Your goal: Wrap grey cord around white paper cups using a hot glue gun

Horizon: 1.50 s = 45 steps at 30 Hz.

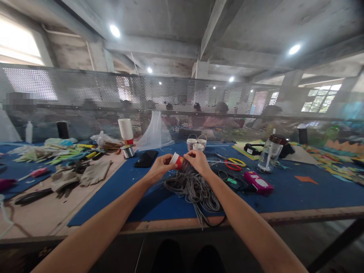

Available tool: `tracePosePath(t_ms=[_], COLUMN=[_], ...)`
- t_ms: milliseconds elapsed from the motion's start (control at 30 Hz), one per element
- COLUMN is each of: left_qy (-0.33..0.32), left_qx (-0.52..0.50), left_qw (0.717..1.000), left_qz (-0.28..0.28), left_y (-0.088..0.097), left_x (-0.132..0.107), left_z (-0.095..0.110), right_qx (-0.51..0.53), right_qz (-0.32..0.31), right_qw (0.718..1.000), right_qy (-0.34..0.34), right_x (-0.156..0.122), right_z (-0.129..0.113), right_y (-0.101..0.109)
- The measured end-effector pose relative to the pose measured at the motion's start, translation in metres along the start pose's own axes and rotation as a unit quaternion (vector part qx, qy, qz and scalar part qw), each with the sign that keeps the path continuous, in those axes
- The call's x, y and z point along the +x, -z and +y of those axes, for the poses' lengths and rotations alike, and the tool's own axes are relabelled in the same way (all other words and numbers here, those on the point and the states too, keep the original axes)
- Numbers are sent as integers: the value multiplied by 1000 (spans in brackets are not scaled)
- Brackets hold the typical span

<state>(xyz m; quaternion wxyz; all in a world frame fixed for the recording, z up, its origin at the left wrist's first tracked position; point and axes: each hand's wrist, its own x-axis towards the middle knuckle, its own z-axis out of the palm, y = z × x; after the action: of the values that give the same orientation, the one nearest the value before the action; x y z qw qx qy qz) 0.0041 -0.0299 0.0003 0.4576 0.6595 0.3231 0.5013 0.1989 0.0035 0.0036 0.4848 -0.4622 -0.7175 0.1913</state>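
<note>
My left hand (159, 168) is closed around a small red-and-white paper cup (178, 160), tilted on its side above the table. Against the cup's right end, my right hand (198, 162) pinches its fingertips together. What lies between them is too small to make out. Below both hands a tangled heap of grey cord (196, 191) spreads over the blue mat (150, 206), with loose ends hanging past the front edge. Just beyond my right hand stand several small white cups (200, 141) with thin loop handles.
Left of my hands are a black phone (146, 159), a wire spool (127, 152), stacked paper cups (125, 129) and work gloves (96, 172). Rightward lie red-and-yellow scissors (235, 164), a purple tool-like object (258, 183) and a glass bottle (266, 156). A mesh partition (182, 89) stands behind.
</note>
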Motion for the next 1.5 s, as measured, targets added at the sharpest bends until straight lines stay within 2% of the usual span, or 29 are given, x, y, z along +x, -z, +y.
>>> tracePosePath(t_ms=[133, 300, 500, 600, 700, 900, 1233, 1500], left_qy=[-3, -19, -14, -16, -17, -12, 8, 51], left_qx=[2, -10, -56, -58, -66, -69, -74, -151], left_qw=[1000, 998, 994, 994, 994, 993, 996, 984], left_qz=[2, 54, 88, 86, 84, 92, 53, 74], left_y=[3, 9, 15, 15, 14, 13, 13, 17], left_x=[1, 3, 4, 3, 3, 4, 4, 9], left_z=[-1, 1, -1, 0, 2, 3, 0, -1], right_qx=[11, 35, 102, 127, 138, 68, -13, -34], right_qz=[-4, 37, -67, -86, -78, -45, -31, -34], right_qw=[1000, 999, 991, 987, 986, 991, 988, 982], right_qy=[-3, 7, 53, 49, 54, 107, 152, 180], right_x=[2, 4, 3, 1, -1, -7, -12, -16], right_z=[3, 2, 0, 0, 0, -7, -8, -15], right_y=[1, 3, -6, -10, -10, -7, -9, -7])
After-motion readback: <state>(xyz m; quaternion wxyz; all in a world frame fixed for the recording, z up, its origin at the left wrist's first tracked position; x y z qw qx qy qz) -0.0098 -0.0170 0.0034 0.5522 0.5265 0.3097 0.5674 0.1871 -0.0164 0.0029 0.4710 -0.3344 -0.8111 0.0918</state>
